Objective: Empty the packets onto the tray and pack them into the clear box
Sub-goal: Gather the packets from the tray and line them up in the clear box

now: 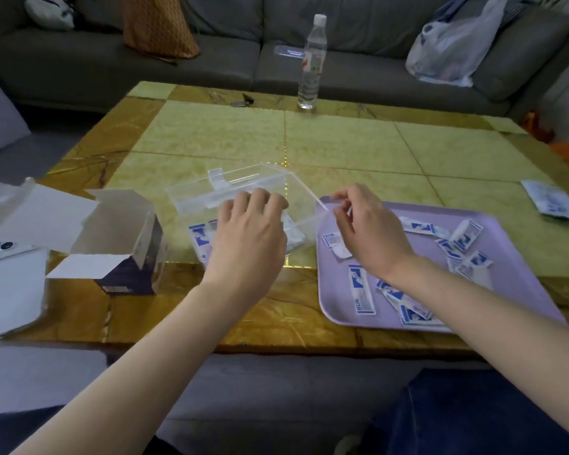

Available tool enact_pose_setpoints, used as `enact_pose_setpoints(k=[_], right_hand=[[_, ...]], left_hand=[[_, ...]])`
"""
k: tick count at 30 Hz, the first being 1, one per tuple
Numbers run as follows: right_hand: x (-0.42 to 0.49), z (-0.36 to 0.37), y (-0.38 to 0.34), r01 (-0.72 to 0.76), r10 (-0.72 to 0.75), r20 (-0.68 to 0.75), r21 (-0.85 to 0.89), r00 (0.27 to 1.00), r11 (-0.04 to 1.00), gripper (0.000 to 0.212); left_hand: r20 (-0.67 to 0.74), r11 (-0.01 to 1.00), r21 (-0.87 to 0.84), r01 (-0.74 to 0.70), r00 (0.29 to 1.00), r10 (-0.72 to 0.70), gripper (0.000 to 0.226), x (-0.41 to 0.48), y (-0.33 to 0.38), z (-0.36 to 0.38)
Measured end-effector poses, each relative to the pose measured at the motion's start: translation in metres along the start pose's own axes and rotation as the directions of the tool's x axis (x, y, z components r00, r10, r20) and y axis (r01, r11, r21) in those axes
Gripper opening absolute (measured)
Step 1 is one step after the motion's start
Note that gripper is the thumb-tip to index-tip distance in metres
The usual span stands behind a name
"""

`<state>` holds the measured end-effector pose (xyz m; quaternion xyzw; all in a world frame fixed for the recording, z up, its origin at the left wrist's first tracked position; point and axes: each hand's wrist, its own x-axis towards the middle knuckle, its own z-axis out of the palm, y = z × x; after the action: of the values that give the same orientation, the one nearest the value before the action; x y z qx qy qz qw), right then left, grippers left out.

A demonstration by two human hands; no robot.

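Status: packing step, part done. Emptying looks finished, judging by the packets [361, 289] scattered loose across the tray [506, 290] on my right.

A few packets already lie on the floor of the clear box [194, 198], which sits open on the table [342, 142] just left of the tray, its right rim over the tray's near corner.

Left hand [248, 231]: over the box, back up, fingers curled down into it. Can't tell if there's a packet under them; the hand hides it.

Right hand [365, 231]: at the box's right rim, above the tray's left end, fingertips bunched like a pinch. Can't tell whether it's on the rim, on a packet, or on nothing.

Also here: an opened carton [119, 224] to the left, and a flat pouch [554, 200] on the table past the tray's far right.

Next, my read: the right hand picks packets off the tray and moves them over the rim while the left steadies the box or flattens what's inside. The packets are thin and slippery-looking, so pinch at an edge. The overlapping pile at the tray's near side needs separating first. The box is light, so it could skid if nudged.
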<state>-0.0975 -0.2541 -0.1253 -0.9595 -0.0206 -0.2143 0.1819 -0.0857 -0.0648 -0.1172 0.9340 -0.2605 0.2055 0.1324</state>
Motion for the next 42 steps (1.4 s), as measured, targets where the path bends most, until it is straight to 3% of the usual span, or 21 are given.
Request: enact_pose_setpoints(k=[3,5,9,15,18,20,22,25,29,32,34,38,42], right_hand=[[-0.017,-0.007,0.061,-0.132,0.142,0.121,-0.093,0.982,0.987,0.027],[-0.027,-0.015,0.104,-0.241,0.283,0.212,-0.202,0.935,0.949,0.038],[-0.035,-0.023,0.163,-0.451,0.548,0.262,-0.35,0.794,0.821,0.053],[-0.033,-0.024,0.19,-0.614,0.688,0.25,-0.316,0.682,0.723,0.059],[-0.027,-0.02,0.191,-0.623,0.672,0.292,-0.253,0.68,0.74,0.053],[-0.025,-0.017,0.185,-0.584,0.612,0.31,-0.189,0.728,0.79,0.033],[-0.026,-0.015,0.175,-0.523,0.527,0.326,-0.106,0.785,0.845,0.029],[-0.031,-0.016,0.156,-0.434,0.39,0.374,0.038,0.841,0.9,0.026],[-0.037,-0.017,0.146,-0.33,0.263,0.401,0.108,0.878,0.938,0.02],[-0.039,-0.018,0.143,-0.368,0.294,0.381,0.135,0.876,0.92,0.037],[-0.036,-0.015,0.142,-0.42,0.375,0.384,0.037,0.843,0.907,0.054],[-0.025,-0.004,0.127,-0.411,0.445,0.37,-0.172,0.816,0.895,0.073],[-0.016,0.002,0.119,-0.483,0.483,0.399,-0.108,0.779,0.869,0.08]], left_hand=[[0.044,0.983,-0.047,-0.175,0.983,0.177,0.023,-0.002,0.034,0.02],[0.182,0.96,-0.093,-0.264,0.944,0.277,0.022,0.0,0.059,0.036],[0.418,0.967,-0.104,-0.234,0.872,0.256,0.034,0.008,0.08,0.07],[0.499,0.973,-0.09,-0.213,0.836,0.229,0.045,0.034,0.091,0.089],[0.545,0.983,-0.094,-0.159,0.818,0.185,0.045,0.047,0.097,0.098],[0.586,0.992,-0.097,-0.081,0.801,0.123,0.043,0.054,0.099,0.107],[0.609,0.994,-0.094,-0.05,0.787,0.097,0.041,0.058,0.101,0.115],[0.603,0.991,-0.113,-0.074,0.788,0.128,0.038,0.057,0.104,0.121],[0.562,0.983,-0.135,-0.121,0.808,0.176,0.031,0.051,0.107,0.119],[0.479,0.983,-0.166,-0.075,0.865,0.147,0.024,0.055,0.11,0.115],[0.428,0.98,-0.187,-0.073,0.892,0.148,0.028,0.062,0.112,0.115],[0.514,0.977,-0.166,-0.134,0.834,0.202,0.044,0.072,0.116,0.124],[0.55,0.983,-0.128,-0.13,0.816,0.179,0.034,0.073,0.114,0.131]])
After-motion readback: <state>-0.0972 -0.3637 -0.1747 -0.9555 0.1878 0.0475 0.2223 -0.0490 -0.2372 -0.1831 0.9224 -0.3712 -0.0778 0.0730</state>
